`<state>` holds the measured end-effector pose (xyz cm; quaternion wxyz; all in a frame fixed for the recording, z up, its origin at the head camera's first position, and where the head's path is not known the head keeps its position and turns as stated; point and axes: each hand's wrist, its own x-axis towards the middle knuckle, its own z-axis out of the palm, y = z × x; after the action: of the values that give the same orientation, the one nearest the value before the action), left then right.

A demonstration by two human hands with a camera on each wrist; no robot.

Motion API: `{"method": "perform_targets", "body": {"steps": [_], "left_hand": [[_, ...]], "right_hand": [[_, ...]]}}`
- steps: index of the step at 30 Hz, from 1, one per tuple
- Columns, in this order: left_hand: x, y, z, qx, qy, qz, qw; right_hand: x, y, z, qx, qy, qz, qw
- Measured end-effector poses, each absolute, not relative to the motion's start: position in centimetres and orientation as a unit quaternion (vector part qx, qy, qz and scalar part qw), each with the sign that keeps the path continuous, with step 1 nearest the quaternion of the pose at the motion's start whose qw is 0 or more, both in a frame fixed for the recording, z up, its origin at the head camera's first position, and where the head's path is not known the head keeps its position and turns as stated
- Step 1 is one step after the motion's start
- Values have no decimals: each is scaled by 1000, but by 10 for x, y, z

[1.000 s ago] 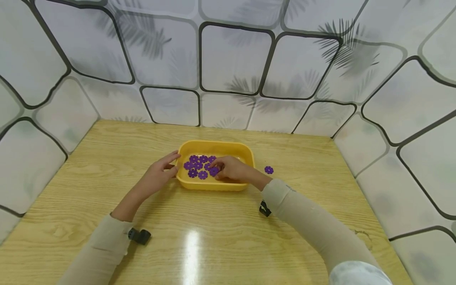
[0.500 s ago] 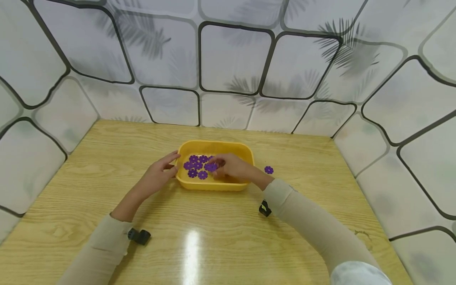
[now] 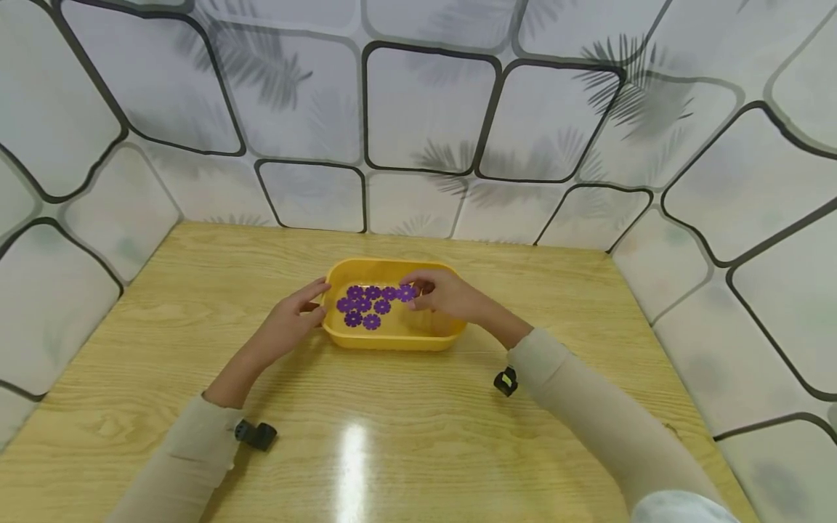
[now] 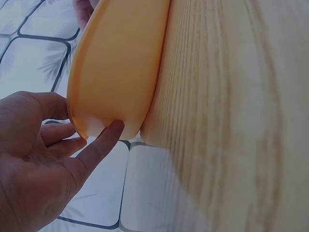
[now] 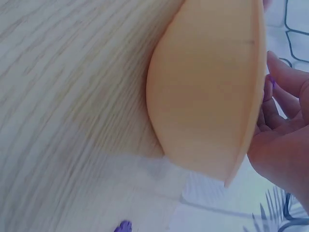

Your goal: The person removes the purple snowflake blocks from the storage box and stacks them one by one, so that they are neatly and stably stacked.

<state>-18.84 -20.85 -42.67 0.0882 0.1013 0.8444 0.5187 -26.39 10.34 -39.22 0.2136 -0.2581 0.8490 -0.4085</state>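
Note:
A yellow plastic basin (image 3: 418, 343) stands mid-table with several purple flower-shaped discs (image 3: 362, 305) lying in rows on its floor. My left hand (image 3: 290, 319) grips the basin's left end. In the left wrist view, its thumb (image 4: 113, 130) presses the outer wall while the index finger reaches over the rim. Inside the basin, my right hand (image 3: 447, 294) pinches a purple flower-shaped disc (image 3: 406, 293) at the right end of the back row. In the right wrist view, the rim hides part of that hand (image 5: 289, 106), and a sliver of purple shows between the fingers.
Another purple disc (image 5: 124, 226) lies on the wooden table (image 3: 418, 436) right of the basin, hidden behind my right wrist in the head view. Patterned walls (image 3: 431, 109) close off the back and both sides. A black camera (image 3: 256, 434) sits at my left cuff.
My right hand has moved back and to the right inside the basin, bringing its disc to the end of the back row. The left hand has stayed at the basin's left end.

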Motion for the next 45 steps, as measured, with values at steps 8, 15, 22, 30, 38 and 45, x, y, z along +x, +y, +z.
{"method": "perform_targets", "body": {"steps": [8, 15, 22, 30, 38, 45], "left_hand": [[-187, -207, -425, 98, 848, 513, 91], [-185, -211, -423, 107, 853, 503, 88], [-183, -215, -419, 116, 851, 505, 87], [-183, -214, -419, 120, 850, 505, 89], [-183, -214, -418, 112, 853, 502, 88], [-183, -214, -418, 113, 856, 497, 89]], "right_hand": [[-261, 143, -386, -230, 868, -401, 183], [-258, 175, -383, -199, 876, -411, 157], [-258, 200, -393, -185, 891, -394, 132], [-260, 225, -409, -147, 894, -398, 144], [-262, 240, -419, -140, 894, -395, 157], [-262, 246, -426, -136, 905, -368, 162]]}}
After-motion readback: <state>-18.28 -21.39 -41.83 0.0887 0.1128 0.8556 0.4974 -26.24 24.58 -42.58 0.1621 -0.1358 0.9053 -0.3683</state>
